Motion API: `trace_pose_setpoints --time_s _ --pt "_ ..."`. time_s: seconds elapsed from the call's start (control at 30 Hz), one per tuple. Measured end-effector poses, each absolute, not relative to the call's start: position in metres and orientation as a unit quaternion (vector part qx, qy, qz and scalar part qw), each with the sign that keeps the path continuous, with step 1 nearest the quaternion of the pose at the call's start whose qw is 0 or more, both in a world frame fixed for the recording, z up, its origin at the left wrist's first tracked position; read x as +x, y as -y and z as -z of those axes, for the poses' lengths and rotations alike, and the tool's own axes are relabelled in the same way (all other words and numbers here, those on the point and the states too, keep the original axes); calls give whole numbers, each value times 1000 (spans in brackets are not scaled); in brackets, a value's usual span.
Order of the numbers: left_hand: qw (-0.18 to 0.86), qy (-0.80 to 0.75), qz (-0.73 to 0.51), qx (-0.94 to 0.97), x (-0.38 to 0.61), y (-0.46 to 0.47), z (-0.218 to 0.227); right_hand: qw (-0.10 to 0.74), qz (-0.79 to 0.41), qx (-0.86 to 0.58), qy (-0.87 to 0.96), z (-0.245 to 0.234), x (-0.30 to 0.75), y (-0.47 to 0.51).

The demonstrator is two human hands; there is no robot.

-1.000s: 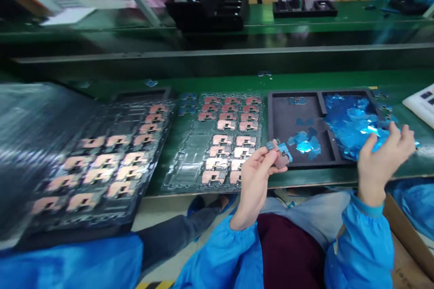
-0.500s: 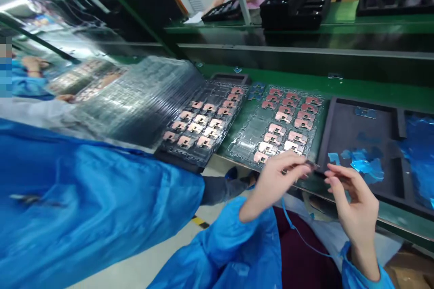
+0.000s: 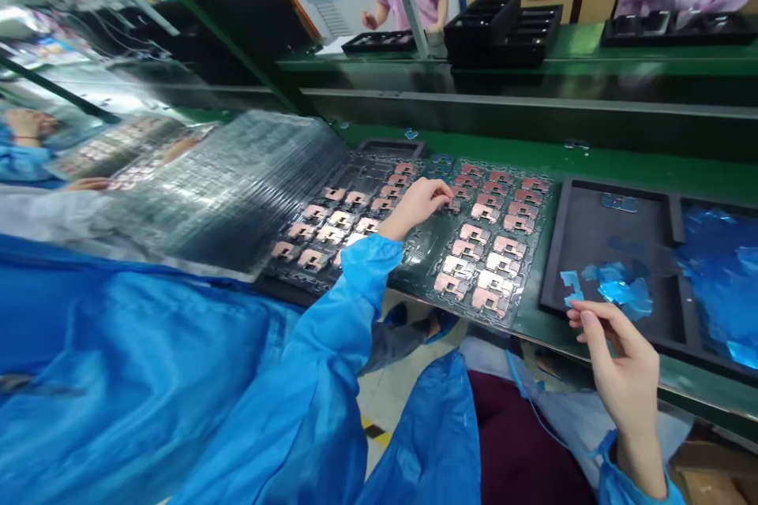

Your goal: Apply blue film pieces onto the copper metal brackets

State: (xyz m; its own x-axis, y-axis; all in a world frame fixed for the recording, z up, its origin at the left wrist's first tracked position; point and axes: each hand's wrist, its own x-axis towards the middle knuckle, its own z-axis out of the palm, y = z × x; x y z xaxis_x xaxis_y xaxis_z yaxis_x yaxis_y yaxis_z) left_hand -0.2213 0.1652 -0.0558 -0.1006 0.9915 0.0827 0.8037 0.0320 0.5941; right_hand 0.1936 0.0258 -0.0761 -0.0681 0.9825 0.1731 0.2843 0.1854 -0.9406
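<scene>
My left hand (image 3: pixel 419 207) reaches over the clear plastic tray (image 3: pixel 429 241), its thumb and fingers closed on the edge of a small circuit board (image 3: pixel 455 206). That board sits low at the tray's left column, close below other copper-coloured boards (image 3: pixel 485 211) set in rows. Near the front edge of the black tray (image 3: pixel 553 252), my right hand (image 3: pixel 619 359) pinches the bottom of a cut-out piece of blue film (image 3: pixel 572 284). Its other fingers curl loosely. Crumpled blue film (image 3: pixel 628 288) lies inside the black tray just beyond.
Left of my arm sits another tray of boards (image 3: pixel 320 233), beside a tall stack of clear trays (image 3: pixel 237 173). A blue-sleeved person (image 3: pixel 118 379) stands close on the left. Blue film (image 3: pixel 719 276) fills the right compartment. Black trays (image 3: pixel 503 31) stand on the raised shelf.
My left hand has moved left and away from me with the circuit board, from beside my right hand to the tray's left column. My right hand stays near the black tray.
</scene>
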Motion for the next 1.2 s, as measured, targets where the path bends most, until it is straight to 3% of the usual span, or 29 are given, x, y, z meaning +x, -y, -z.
trace_pose_setpoints --time_s 0.27,0.67,1.03,1.2 --pt "182 -674 -189 691 -232 -189 68 454 -380 -527 610 82 197 -25" --pt "56 -662 -115 738 -208 -186 58 467 -386 -521 602 85 198 -31" --pt "88 -588 -127 794 -2 -384 69 488 -380 -502 604 72 203 -20" --pt "121 -598 -149 778 38 -424 69 489 -350 -491 630 84 204 -15"
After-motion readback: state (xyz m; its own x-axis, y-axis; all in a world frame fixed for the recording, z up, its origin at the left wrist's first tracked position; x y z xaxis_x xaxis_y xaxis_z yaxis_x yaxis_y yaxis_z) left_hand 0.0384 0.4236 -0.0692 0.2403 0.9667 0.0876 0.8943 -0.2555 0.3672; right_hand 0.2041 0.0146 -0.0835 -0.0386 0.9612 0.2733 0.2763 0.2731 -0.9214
